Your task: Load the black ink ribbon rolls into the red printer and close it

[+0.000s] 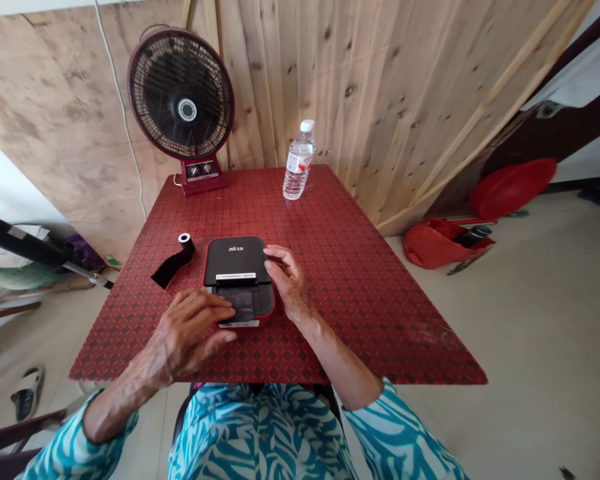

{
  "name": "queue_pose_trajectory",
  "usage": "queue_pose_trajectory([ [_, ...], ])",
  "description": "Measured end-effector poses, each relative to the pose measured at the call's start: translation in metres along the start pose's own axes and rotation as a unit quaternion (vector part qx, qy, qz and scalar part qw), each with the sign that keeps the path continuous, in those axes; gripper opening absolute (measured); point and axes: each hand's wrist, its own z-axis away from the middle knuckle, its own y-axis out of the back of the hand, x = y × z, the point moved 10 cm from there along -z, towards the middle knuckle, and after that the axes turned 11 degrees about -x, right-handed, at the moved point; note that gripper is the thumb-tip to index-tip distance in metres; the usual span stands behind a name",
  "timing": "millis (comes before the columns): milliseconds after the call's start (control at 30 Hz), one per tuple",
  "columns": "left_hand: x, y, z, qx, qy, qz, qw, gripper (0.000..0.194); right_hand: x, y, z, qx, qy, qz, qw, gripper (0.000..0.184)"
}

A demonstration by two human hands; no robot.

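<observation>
Probably a black-and-red mini printer (237, 263)

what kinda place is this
Probably a plain room in a home, maybe a back room: there's a raw wooden plank wall, a table fan on a red patterned table, and a red plastic basin leaning nearby.

The black-and-red portable printer (239, 267) sits near the front of the red patterned desk (360, 300). The left hand (195, 327) lies over the printer's near end, and the right hand (287, 280) touches its right edge. Just left of the printer lies a black ribbon roll (176, 261); beyond it stand a plastic water bottle (299, 162) and a maroon desk fan (183, 100).
</observation>
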Motion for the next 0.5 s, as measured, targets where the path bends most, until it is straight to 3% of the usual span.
queue_pose_trajectory([
  [167,-0.048,0.006,0.004,0.010,0.090,-0.013,0.996,0.040,0.001,-0.001,-0.003,-0.006,-0.004,-0.004,1.000,0.024],
  [367,-0.057,-0.010,0.002,0.001,0.073,-0.042,0.996,0.041,-0.009,-0.005,-0.001,-0.018,0.041,0.058,0.997,0.028],
  [500,-0.069,-0.013,0.007,0.007,0.114,0.053,0.992,0.037,-0.010,-0.007,0.000,-0.024,0.053,0.076,0.995,0.029],
])
